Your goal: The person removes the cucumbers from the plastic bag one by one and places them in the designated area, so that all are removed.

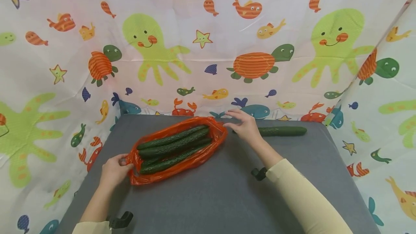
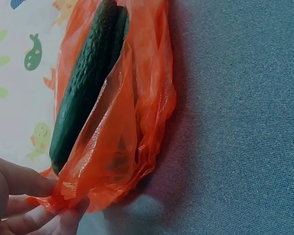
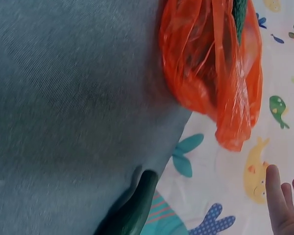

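An orange-red plastic bag [image 1: 204,157] lies opened out on the grey table, with several dark green cucumbers [image 1: 175,146] inside it. My left hand [image 1: 113,170] pinches the bag's near-left end between thumb and fingers, and the left wrist view shows the crumpled film [image 2: 108,181] in that grip. Just beyond the bag's right end, my right hand [image 1: 245,127] is raised with its fingers extended and nothing in them. A single cucumber [image 1: 282,131] lies on the table behind and to the right of that hand, which partly hides it. Its tip also appears in the right wrist view.
The grey table [image 1: 208,205] meets a patterned curtain [image 1: 208,46] printed with sea animals at the back and both sides. A dark camera mount sits at each wrist, the right one [image 1: 259,173] over the table.
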`<state>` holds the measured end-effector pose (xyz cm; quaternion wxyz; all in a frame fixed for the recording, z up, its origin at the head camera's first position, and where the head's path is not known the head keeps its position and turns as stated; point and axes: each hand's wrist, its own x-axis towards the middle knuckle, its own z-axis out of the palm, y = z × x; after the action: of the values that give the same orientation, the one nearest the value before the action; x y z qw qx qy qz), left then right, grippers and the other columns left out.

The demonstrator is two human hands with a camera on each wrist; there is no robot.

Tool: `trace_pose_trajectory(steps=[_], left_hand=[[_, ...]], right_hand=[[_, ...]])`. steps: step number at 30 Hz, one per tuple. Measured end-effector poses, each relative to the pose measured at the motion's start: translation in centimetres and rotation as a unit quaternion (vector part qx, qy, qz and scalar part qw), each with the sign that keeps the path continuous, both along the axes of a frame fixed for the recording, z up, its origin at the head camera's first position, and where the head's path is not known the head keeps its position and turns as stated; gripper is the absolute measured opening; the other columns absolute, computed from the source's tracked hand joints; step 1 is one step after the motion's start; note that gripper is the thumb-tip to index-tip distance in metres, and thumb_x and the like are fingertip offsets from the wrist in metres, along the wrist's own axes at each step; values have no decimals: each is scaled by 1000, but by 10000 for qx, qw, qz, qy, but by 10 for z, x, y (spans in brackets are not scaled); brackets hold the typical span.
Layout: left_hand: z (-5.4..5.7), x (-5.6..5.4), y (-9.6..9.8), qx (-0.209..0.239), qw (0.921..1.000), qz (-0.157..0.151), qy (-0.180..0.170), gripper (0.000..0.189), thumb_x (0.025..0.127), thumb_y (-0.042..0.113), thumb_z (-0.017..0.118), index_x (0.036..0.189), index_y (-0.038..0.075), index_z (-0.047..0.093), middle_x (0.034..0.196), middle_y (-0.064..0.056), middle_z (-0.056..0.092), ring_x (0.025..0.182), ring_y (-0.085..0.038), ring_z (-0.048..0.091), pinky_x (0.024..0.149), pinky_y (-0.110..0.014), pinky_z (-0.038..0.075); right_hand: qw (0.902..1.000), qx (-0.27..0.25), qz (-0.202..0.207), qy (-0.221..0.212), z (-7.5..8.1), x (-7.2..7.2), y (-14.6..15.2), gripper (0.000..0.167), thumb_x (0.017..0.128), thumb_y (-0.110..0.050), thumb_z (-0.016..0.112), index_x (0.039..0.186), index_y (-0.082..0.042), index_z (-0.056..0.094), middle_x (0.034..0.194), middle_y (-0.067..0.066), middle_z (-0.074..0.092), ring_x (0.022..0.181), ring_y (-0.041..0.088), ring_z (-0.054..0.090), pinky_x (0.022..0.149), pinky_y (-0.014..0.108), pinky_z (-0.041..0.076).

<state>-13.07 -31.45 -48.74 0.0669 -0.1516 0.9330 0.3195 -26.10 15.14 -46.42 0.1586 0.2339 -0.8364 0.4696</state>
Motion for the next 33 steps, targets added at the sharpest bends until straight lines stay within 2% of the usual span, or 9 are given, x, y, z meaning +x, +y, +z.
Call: trace_pose_trajectory(steps=[3,11,15,18,21,28,33], left_hand=[[-1,0,0,7,10000,10,32,55,93,23,68,139,-5,55,113,-25,68,100,-39,63,69,-43,53],[-2,-2,-1,38,9999,-31,152,55,92,22,68,139,-3,54,110,-22,68,95,-35,65,63,-35,51],[-3,-1,-1,22,9999,-56,107,55,93,22,67,140,-3,54,111,-23,67,98,-37,64,64,-37,52],[-4,0,-1,66,9999,-24,73,56,93,23,67,140,-3,53,113,-24,67,97,-36,65,64,-36,52],[-4,1,-2,61,10000,-5,50,56,94,24,68,141,-3,52,115,-26,66,98,-36,64,65,-38,53],[-5,2,-3,77,10000,-41,-9,57,94,25,67,142,-3,52,117,-26,67,100,-38,63,67,-40,53],[-7,-1,-2,67,9999,-93,45,57,95,24,67,142,-4,51,114,-25,69,98,-37,65,67,-40,54]], right_hand=[[9999,-80,74,-90,1,2,-8,45,79,-12,85,122,-10,74,128,11,68,114,28,68,72,36,61],[9993,-96,114,-351,-3,5,-30,50,78,-15,86,126,-10,72,128,10,69,114,28,67,75,39,61],[9989,14,124,-453,-7,8,-41,52,79,-19,85,128,-13,71,130,8,69,119,27,66,89,46,57],[9984,93,128,-542,-9,10,-50,52,80,-22,85,129,-15,71,132,5,69,127,23,61,102,45,50],[9975,49,213,-673,-11,10,-59,52,80,-23,85,129,-15,71,133,3,68,129,21,60,107,43,47],[9943,104,329,-1004,-18,13,-80,50,81,-23,84,129,-21,71,133,-1,68,129,16,59,107,39,47],[9929,43,497,-1079,-26,17,-93,48,82,-17,84,128,-21,71,133,-1,68,124,17,62,100,45,52]])
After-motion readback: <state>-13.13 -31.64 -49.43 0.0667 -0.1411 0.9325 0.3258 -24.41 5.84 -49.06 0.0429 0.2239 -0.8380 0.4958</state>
